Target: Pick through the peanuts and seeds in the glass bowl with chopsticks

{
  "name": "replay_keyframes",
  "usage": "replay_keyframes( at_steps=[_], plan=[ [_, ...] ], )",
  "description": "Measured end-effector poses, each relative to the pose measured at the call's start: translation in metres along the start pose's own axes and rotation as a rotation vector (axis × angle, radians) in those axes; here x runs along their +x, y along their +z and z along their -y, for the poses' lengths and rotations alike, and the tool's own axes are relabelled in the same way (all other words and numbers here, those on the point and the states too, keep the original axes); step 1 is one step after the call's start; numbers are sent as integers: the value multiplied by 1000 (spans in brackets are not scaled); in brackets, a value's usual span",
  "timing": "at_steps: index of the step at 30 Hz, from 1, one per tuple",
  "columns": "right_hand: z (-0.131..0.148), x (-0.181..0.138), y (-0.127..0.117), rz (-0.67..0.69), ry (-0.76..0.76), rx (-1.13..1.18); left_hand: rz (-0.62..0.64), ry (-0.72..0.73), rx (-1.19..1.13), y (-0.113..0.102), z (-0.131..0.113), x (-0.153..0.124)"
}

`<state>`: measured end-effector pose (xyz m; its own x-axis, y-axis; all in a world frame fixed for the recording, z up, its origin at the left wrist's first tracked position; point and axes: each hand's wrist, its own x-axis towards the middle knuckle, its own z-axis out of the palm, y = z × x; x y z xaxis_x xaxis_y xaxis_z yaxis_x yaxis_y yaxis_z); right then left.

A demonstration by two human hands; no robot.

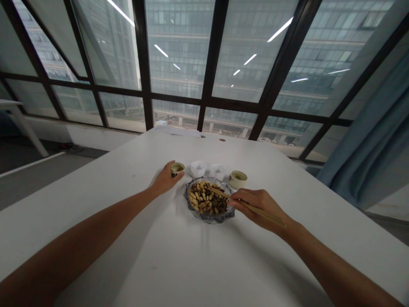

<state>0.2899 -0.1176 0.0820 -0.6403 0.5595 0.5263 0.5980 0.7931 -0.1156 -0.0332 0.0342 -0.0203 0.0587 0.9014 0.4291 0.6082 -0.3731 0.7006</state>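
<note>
My right hand (257,207) is closed around a pair of wooden chopsticks (220,193). Their tips reach into a heap of peanuts in the shell and dark seeds (204,200), which fills a clear scalloped glass dish (209,219). Whether the tips pinch anything is too small to tell. To the left of the dish, my left hand (166,179) grips a small cream cup (177,169) with dark marks on its side, thumb in front and fingers behind. A similar cream cup (238,179) stands behind the dish on the right, near my right hand.
Two small white cups (198,169) stand side by side behind the dish on the white table (204,264). White papers (180,131) lie at the far edge, by the windows. A blue curtain (364,140) hangs at the right.
</note>
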Motion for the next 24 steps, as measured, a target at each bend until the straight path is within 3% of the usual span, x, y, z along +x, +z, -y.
replay_keyframes(
  at_steps=[9, 19, 24],
  plan=[
    [4, 2, 1, -51, 106, 1, -14, 15, -5, 4, 8, 2],
    [13, 2, 3, -48, 34, -59, -56, 35, -8, 6, 10, 2],
    [15, 3, 1, -61, 152, -16, -66, 37, -4, 6, 10, 2]
  ],
)
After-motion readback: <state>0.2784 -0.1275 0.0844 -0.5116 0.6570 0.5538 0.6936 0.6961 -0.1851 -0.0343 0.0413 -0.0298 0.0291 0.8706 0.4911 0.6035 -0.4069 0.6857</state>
